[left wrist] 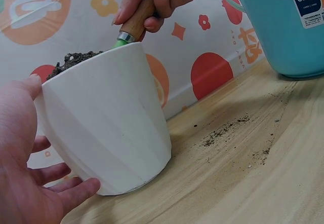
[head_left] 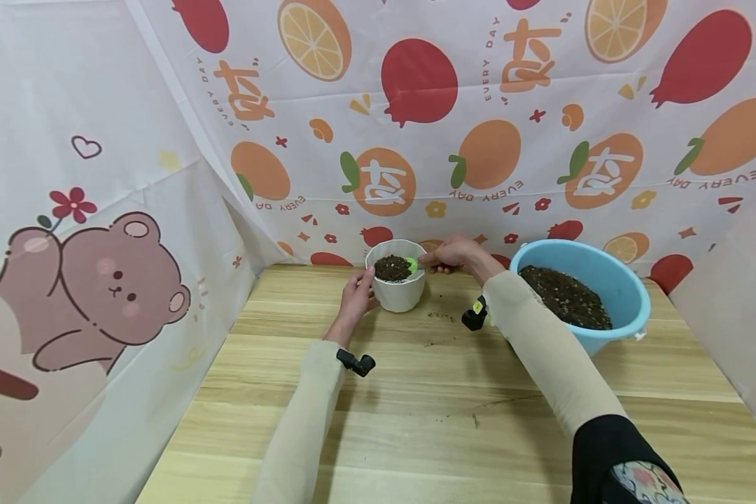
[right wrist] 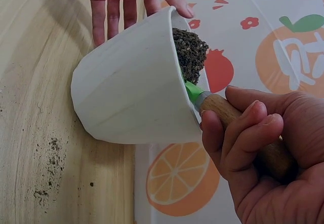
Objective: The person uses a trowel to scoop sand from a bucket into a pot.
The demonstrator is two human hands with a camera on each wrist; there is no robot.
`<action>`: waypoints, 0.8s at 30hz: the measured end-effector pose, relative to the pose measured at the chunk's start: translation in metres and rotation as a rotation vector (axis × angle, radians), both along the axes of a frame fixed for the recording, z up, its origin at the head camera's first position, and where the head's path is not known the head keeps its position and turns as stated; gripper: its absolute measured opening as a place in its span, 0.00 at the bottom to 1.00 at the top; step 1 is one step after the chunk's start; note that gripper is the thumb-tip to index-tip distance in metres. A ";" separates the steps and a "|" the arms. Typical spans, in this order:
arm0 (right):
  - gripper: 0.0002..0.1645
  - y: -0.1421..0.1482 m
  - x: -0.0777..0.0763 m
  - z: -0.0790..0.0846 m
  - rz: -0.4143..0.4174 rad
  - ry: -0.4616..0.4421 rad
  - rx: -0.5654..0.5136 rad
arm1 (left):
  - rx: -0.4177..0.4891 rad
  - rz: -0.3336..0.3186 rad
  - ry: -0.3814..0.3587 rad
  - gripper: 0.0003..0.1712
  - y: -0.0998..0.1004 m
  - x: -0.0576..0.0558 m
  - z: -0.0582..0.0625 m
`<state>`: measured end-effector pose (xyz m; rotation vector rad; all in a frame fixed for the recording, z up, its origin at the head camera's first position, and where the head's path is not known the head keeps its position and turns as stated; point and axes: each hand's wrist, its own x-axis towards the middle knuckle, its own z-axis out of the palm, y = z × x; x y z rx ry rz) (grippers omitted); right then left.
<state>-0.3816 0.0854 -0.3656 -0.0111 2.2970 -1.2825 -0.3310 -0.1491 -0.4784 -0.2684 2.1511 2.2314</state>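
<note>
A white flowerpot with dark potting soil in it stands upright near the back of the table. My left hand rests against its left side, the thumb at the rim and the fingers spread fairly straight along the lower wall. On the other side, my right hand grips the wooden handle of a small garden trowel. Its green blade reaches inside the rim, beside the heaped soil, and the blade's lower end is hidden in the pot.
A light blue bucket partly filled with dark soil stands to the right, beside my right forearm. Loose soil crumbs lie on the wooden table between pot and bucket. A fruit-printed cloth hangs behind the table.
</note>
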 end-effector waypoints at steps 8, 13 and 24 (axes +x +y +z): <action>0.18 -0.004 0.000 0.002 0.017 0.005 0.023 | 0.006 0.000 -0.006 0.36 0.001 0.001 0.002; 0.17 -0.006 0.000 0.001 0.018 0.008 0.021 | 0.008 0.000 -0.003 0.37 0.001 0.001 0.002; 0.18 -0.011 0.001 0.001 0.029 0.030 0.045 | 0.014 -0.007 0.014 0.36 0.000 0.001 0.000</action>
